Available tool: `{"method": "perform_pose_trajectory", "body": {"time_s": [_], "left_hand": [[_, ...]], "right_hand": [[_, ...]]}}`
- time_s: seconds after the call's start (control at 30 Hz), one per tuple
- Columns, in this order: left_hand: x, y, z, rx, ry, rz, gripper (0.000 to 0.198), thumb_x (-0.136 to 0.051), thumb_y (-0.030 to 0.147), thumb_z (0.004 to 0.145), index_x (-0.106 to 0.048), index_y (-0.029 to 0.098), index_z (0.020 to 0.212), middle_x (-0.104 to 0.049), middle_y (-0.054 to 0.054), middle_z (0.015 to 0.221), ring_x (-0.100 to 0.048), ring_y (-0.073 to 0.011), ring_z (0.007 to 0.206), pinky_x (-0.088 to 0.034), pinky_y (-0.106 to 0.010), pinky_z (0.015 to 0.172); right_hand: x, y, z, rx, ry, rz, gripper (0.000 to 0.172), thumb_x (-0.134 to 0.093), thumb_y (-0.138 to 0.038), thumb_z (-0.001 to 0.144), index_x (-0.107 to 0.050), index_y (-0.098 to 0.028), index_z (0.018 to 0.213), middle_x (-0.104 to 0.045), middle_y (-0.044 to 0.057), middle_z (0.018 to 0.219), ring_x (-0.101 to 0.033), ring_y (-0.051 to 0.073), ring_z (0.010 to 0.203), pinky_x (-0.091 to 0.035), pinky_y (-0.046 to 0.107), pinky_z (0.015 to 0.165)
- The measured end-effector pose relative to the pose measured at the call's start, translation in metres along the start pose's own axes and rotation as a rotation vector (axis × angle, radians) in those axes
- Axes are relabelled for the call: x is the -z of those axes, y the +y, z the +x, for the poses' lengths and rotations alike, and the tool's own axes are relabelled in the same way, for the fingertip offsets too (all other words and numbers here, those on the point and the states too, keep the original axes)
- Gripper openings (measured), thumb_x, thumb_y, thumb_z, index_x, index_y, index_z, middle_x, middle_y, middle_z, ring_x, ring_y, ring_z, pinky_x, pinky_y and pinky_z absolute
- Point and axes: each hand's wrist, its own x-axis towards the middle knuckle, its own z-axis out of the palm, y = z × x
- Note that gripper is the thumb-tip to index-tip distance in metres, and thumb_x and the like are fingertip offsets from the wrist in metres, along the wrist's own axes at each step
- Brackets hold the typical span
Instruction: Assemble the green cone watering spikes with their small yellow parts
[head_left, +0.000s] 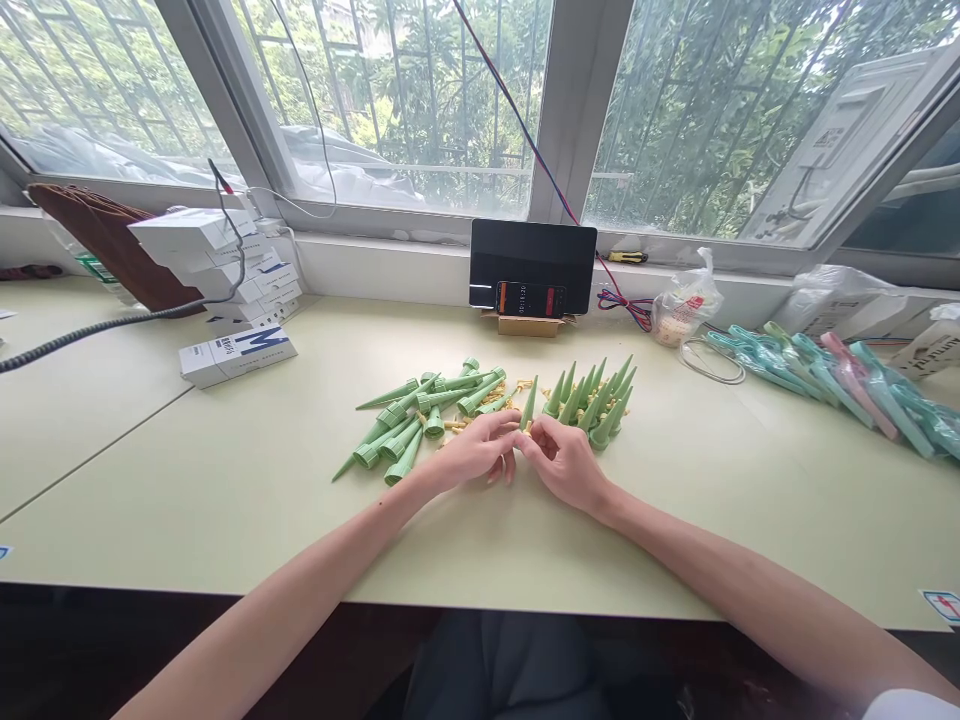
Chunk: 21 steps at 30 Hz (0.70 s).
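Just below centre frame, one green spike point(529, 405) points up between our left hand point(478, 448) and right hand point(568, 462). We pinch its base with the right; the left's grip we cannot tell.

Two hands point(474, 448) point(570, 464); perhaps two dozen overlapping green cones point(529, 403); one phone point(531, 299); one black tablet point(532, 254); one yellow cutter point(627, 257).

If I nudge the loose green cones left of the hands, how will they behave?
The green cones may roll in an arc: most lie sideways, tapering from round collars. Probably stiff, as their spikes look straight. Possibly light for their size, since some wide ends look hollow.
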Motion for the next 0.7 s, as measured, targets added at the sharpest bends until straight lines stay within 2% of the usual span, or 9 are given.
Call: {"method": "perform_pose_trajectory", "body": {"time_s": [0.17,0.3,0.4,0.53,0.63,0.7], "left_hand": [[0.0013,-0.0044,0.0001,0.012,0.022,-0.022,0.048,-0.057,0.047,0.091,-0.050,0.016,0.127,-0.063,-0.002,0.079,-0.061,-0.0116,0.053,-0.040,-0.021,0.042],[0.0007,-0.0056,-0.0003,0.027,0.048,-0.060,0.056,-0.060,0.046,0.090,-0.042,0.016,0.135,-0.065,-0.003,0.086,-0.062,-0.0115,0.052,-0.041,-0.021,0.042],[-0.0010,-0.0041,-0.0004,0.024,0.076,-0.084,0.047,-0.061,0.043,0.089,-0.047,0.016,0.125,-0.065,-0.003,0.086,-0.061,-0.0110,0.051,-0.040,-0.020,0.040],[-0.0033,-0.0009,0.0000,0.007,0.146,-0.112,0.038,-0.061,0.043,0.089,-0.050,0.016,0.113,-0.062,0.000,0.074,-0.055,-0.0090,0.046,-0.038,-0.020,0.039],[-0.0041,0.0010,0.0005,-0.051,0.212,-0.130,0.035,-0.060,0.045,0.089,-0.052,0.016,0.107,-0.058,0.003,0.066,-0.050,-0.0077,0.042,-0.038,-0.021,0.040],[-0.0044,0.0020,0.0007,-0.102,0.285,-0.109,0.033,-0.058,0.045,0.090,-0.054,0.015,0.105,-0.058,0.002,0.068,-0.048,-0.0067,0.041,-0.038,-0.021,0.040]], "right_hand": [[-0.0003,0.0002,0.0006,0.003,0.024,0.006,0.031,-0.053,-0.036,0.094,-0.040,-0.021,0.070,-0.040,-0.007,0.058,-0.036,0.009,0.050,-0.030,0.022,0.048],[0.0004,-0.0001,0.0008,-0.007,0.043,0.012,0.030,-0.053,-0.037,0.095,-0.044,-0.020,0.071,-0.043,-0.005,0.059,-0.038,0.009,0.050,-0.032,0.022,0.048],[0.0017,0.0003,0.0002,-0.016,0.043,0.028,0.028,-0.054,-0.038,0.095,-0.049,-0.020,0.074,-0.048,-0.004,0.062,-0.042,0.009,0.051,-0.034,0.022,0.049],[0.0030,0.0027,-0.0005,-0.006,0.069,0.019,0.023,-0.059,-0.037,0.092,-0.051,-0.020,0.079,-0.047,-0.005,0.059,-0.042,0.010,0.050,-0.034,0.023,0.048],[0.0034,0.0051,-0.0010,0.008,0.075,-0.011,0.019,-0.060,-0.033,0.091,-0.051,-0.020,0.079,-0.046,-0.006,0.057,-0.042,0.010,0.049,-0.035,0.023,0.048],[0.0038,0.0066,-0.0019,0.029,0.079,-0.048,0.017,-0.057,-0.030,0.092,-0.052,-0.020,0.079,-0.047,-0.005,0.057,-0.042,0.010,0.049,-0.037,0.023,0.048]]}}
